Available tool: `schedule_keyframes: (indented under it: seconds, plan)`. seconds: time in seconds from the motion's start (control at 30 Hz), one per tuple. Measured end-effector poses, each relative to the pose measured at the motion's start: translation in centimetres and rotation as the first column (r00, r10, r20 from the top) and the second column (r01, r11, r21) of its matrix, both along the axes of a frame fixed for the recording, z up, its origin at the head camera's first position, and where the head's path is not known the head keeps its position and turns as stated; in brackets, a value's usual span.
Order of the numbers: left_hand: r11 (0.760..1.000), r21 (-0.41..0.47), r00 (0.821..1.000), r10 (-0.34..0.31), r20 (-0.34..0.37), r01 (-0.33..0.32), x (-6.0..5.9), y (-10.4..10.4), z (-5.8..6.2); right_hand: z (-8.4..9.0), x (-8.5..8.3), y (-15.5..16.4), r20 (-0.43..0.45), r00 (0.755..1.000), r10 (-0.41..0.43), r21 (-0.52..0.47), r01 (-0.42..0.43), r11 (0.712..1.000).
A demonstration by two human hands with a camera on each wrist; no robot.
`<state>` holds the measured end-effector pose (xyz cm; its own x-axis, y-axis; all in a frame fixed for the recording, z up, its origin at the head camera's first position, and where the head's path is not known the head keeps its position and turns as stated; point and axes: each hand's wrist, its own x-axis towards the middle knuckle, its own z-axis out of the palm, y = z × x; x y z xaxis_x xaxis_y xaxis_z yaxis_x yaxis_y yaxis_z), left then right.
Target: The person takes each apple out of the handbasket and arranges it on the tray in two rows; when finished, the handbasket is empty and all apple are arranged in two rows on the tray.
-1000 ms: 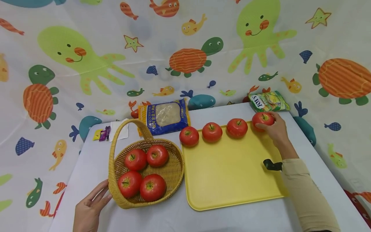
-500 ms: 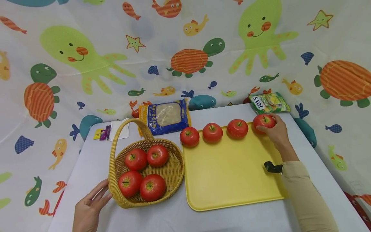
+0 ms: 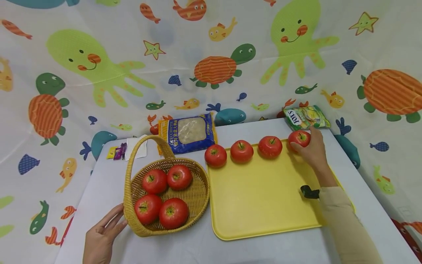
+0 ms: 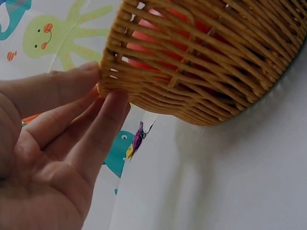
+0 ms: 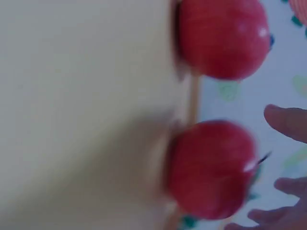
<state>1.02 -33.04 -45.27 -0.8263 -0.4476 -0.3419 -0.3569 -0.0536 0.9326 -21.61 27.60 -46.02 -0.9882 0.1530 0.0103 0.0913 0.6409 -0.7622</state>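
A yellow tray (image 3: pixel 263 198) carries a row of red apples along its far edge; the last one (image 3: pixel 299 138) sits at the far right corner. My right hand (image 3: pixel 311 150) is cupped beside that apple, thumb at its near side. In the right wrist view the fingers (image 5: pixel 288 123) stand slightly off this apple (image 5: pixel 211 167), with its neighbour (image 5: pixel 223 38) beyond it on the tray (image 5: pixel 81 96). A wicker basket (image 3: pixel 132 205) holds several red apples. My left hand (image 3: pixel 105 231) rests straight fingers (image 4: pixel 96 129) against the basket's wall (image 4: pixel 206 62).
A blue bag of food (image 3: pixel 188 132) lies behind the basket, and a green sweets packet (image 3: pixel 306 116) behind the tray's right corner. Small wrappers (image 3: pixel 117 151) and a white paper (image 3: pixel 138 146) lie at the back left. A sea-creature curtain surrounds the grey table (image 3: pixel 99 183).
My right hand has slid a little to the right and loosened, leaving the far-right apple more exposed on the tray. The left hand and basket have stayed still.
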Motion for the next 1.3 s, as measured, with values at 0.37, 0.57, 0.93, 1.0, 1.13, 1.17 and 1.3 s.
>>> schedule_keyframes:
  seconds: [0.37, 0.57, 0.93, 1.0, 1.13, 1.17, 1.3]
  plan:
    - [1.000, -0.020, 1.000, 0.010, 0.024, -0.010, 0.1, 0.0, 0.1, 9.2, 0.3, -13.0, -0.271, 0.833, 0.483, 0.221, -0.434, 0.873]
    - [1.000, -0.004, 1.000, 0.004, -0.004, -0.005, 0.2, -0.1, 0.3, 10.7, 1.2, -23.5, -0.107, 0.516, 0.850, 0.363, -0.775, 0.517]
    - [0.999, -0.032, 0.999, 0.042, 0.034, -0.041, -0.4, 0.4, 0.5, 8.7, 1.8, -35.9, 0.324, 0.243, 0.914, 0.454, -0.888, 0.075]
    - [0.998, -0.036, 0.998, 0.043, 0.034, -0.042, -0.4, 0.3, 0.5, 8.2, 1.8, -36.7, 0.367, 0.248, 0.896, 0.461, -0.886, 0.056]
    - [0.998, -0.037, 0.999, 0.045, 0.021, -0.045, -0.5, 0.4, 0.4, 7.6, 2.0, -37.3, 0.445, 0.267, 0.855, 0.483, -0.875, 0.022]
    - [0.998, -0.037, 0.999, 0.047, 0.019, -0.046, -0.5, 0.4, 0.4, 7.5, 2.0, -37.4, 0.457, 0.271, 0.847, 0.489, -0.872, 0.016]
    - [0.997, -0.049, 0.998, 0.055, 0.021, -0.054, -0.6, 0.4, 0.5, 7.2, 2.4, -37.5, 0.471, 0.287, 0.834, 0.519, -0.855, 0.001]
